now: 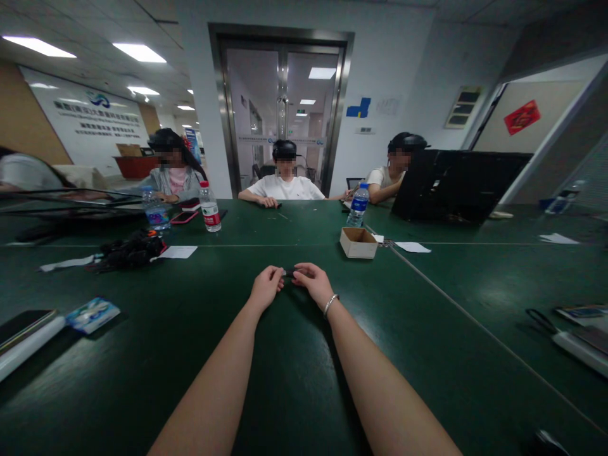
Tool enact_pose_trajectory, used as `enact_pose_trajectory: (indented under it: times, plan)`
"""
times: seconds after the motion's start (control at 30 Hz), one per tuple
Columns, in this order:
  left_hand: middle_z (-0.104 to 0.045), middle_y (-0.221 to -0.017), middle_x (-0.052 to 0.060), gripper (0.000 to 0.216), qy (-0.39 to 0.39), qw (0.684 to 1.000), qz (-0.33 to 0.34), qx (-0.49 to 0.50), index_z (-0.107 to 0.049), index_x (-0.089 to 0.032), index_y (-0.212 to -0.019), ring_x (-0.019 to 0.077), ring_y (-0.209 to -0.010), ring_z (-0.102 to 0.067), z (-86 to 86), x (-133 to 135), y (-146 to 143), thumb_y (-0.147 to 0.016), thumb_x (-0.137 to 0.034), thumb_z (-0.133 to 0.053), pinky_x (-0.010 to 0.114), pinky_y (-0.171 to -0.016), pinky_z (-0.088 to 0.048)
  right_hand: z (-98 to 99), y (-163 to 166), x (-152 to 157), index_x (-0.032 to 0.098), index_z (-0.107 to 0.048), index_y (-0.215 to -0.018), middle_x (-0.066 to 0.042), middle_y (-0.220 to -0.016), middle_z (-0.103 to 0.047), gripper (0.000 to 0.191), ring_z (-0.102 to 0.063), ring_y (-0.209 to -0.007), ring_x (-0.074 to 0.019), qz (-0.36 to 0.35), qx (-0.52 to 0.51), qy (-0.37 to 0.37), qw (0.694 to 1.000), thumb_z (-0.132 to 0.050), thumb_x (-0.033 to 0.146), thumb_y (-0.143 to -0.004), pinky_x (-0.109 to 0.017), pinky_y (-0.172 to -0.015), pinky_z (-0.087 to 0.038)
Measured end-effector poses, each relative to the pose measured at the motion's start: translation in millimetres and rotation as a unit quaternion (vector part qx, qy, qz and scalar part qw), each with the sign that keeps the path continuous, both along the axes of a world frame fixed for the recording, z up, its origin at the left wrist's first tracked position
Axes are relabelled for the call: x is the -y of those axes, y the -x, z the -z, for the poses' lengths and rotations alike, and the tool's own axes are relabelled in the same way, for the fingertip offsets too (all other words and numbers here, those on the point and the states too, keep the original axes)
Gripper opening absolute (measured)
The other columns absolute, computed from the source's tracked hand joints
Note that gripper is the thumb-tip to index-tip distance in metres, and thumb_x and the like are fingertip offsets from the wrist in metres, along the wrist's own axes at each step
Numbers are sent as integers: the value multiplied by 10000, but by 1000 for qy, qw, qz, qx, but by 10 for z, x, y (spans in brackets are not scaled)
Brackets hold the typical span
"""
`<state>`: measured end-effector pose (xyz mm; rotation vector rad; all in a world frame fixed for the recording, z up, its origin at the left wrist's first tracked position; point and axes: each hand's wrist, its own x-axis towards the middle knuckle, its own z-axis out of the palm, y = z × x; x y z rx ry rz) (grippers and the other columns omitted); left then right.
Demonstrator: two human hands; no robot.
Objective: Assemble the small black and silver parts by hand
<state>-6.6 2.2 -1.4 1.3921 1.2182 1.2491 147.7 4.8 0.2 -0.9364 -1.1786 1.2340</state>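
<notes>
Both my arms reach out over a dark green table (pixel 294 354). My left hand (pixel 266 285) and my right hand (pixel 311 283) meet at the middle of the table, fingers pinched on a small dark object (pixel 289 273) held between them. What that object is I cannot make out. A bracelet sits on my right wrist. A small open cardboard box (pixel 358 242) stands beyond my right hand.
Three people sit at the far side, one behind an open black laptop (pixel 451 183). Water bottles (pixel 209 207) (pixel 358 205) stand there too. A black bundle (pixel 128 251) and papers lie at left, a tissue pack (pixel 92 314) and a phone (pixel 21 324) nearer; more devices lie at right.
</notes>
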Motion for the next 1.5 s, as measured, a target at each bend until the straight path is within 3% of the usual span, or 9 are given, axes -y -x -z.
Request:
enact_pose_trajectory:
  times: [0.17, 0.33, 0.5, 0.63, 0.8, 1.0, 1.13, 1.4, 1.5]
  plan:
    - [-604, -870, 49, 279, -32, 999, 9, 31, -566, -166, -907, 134, -770, -577, -53, 35, -16, -695, -333, -635, 251, -683, -463, 1, -2, -3, 157, -613, -861, 11, -707, -624, 368, -642, -596, -131, -6, 1, 1, 1000, -751, 302, -552, -320, -671, -544]
    - [-554, -648, 21, 281, 8, 1000, 5, -22, -574, -147, -797, 114, -570, -520, -41, 39, -15, -794, -414, -486, 235, -546, -434, 0, -5, -3, 157, -620, -858, 9, -707, -622, 363, -633, -587, -124, -1, 6, 2, 1000, -755, 289, -548, -311, -660, -543]
    - [-580, -949, 59, 322, -35, 999, 10, 13, -565, -186, -987, 129, -788, -570, -39, 35, -1, -693, -295, -636, 256, -696, -465, 9, -5, -12, 160, -614, -865, 5, -710, -629, 355, -639, -597, -127, -6, 4, 3, 1000, -740, 307, -568, -303, -657, -543]
    - [-563, -728, 38, 259, 27, 999, 11, 15, -572, -150, -867, 112, -608, -536, -49, 25, -10, -807, -382, -474, 228, -548, -437, 5, -2, -7, 165, -617, -855, 10, -709, -626, 354, -637, -597, -124, -7, 9, 2, 1000, -749, 302, -557, -307, -661, -548]
    - [-573, -924, 52, 278, -9, 999, 7, 51, -558, -186, -969, 123, -764, -569, -43, 12, -6, -706, -255, -620, 230, -633, -476, -2, -2, 2, 164, -615, -857, 9, -710, -629, 359, -636, -587, -123, -7, 7, 4, 1000, -748, 313, -558, -308, -654, -551]
    - [-566, -802, 45, 197, 3, 1000, 3, 16, -545, -160, -902, 112, -659, -553, -21, 16, -12, -773, -309, -541, 217, -552, -456, 12, 0, -10, 164, -613, -857, 11, -698, -632, 360, -639, -584, -125, -4, 9, -3, 1000, -748, 316, -559, -294, -633, -551]
    - [-537, -1031, 76, 411, -37, 999, -33, 22, -506, -191, -1038, 133, -824, -567, 14, 13, -12, -663, -233, -668, 242, -660, -484, 24, -1, -19, 162, -612, -866, 12, -686, -634, 370, -637, -578, -127, -7, 15, -5, 1000, -745, 329, -564, -291, -619, -550]
    - [-562, -1026, 61, 301, -60, 998, -8, 10, -566, -195, -944, 148, -895, -565, -3, 23, 11, -661, -227, -662, 285, -786, -470, 10, -1, -2, 168, -616, -864, 10, -699, -630, 337, -638, -592, -125, -10, 12, -6, 1000, -734, 303, -579, -298, -646, -544]
    - [-579, -917, 73, 243, 1, 999, -5, 33, -556, -171, -937, 155, -777, -579, -44, 32, 6, -748, -323, -569, 309, -692, -489, 5, -3, 0, 166, -612, -862, 11, -696, -629, 334, -641, -596, -128, -11, 13, -2, 1000, -733, 301, -582, -299, -645, -545]
